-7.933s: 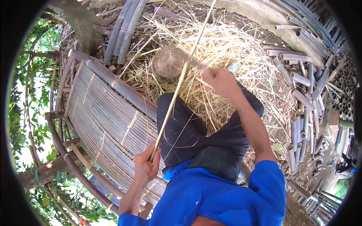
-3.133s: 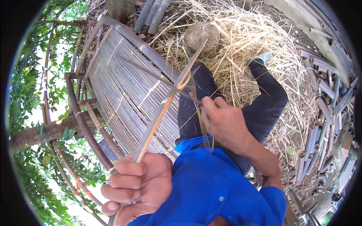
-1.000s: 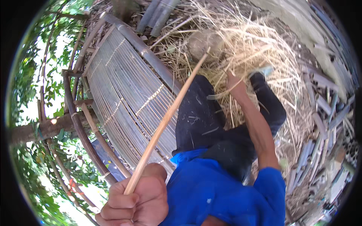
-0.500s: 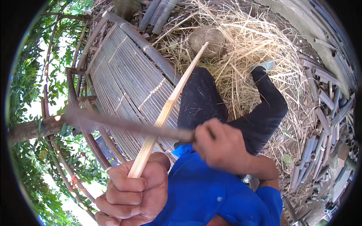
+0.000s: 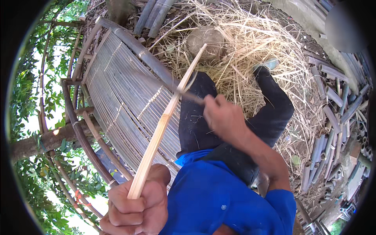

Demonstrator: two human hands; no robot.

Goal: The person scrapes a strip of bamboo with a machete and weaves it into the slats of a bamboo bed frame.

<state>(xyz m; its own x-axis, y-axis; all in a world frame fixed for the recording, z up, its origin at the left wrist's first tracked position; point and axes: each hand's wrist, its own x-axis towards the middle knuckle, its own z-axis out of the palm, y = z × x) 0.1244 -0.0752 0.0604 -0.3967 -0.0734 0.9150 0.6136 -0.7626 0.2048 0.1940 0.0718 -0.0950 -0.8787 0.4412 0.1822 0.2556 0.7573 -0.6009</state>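
Note:
My left hand (image 5: 135, 211) is wrapped around the thick lower end of a pale split bamboo strip (image 5: 156, 137). The strip slants up and away, tapering to a narrow tip over the straw. In my right hand (image 5: 224, 117) is the grip of a long knife (image 5: 191, 97), its blade smeared by motion and pointing left. The blade crosses the strip's upper half, at or very near its surface. A thin curl of shaving (image 5: 192, 80) seems to stand off the strip just there.
To the left stands a slatted bamboo bench (image 5: 125, 86). Beyond my dark-trousered legs (image 5: 270, 117) lie a round brown block (image 5: 207, 43) and heaped pale shavings (image 5: 266, 43). Cut bamboo pieces (image 5: 333, 117) are piled along the right. Leafy plants fill the far left.
My right hand and the knife have moved away from me along the strip, from its middle to its upper half. My left hand keeps its hold, shifted slightly left in view.

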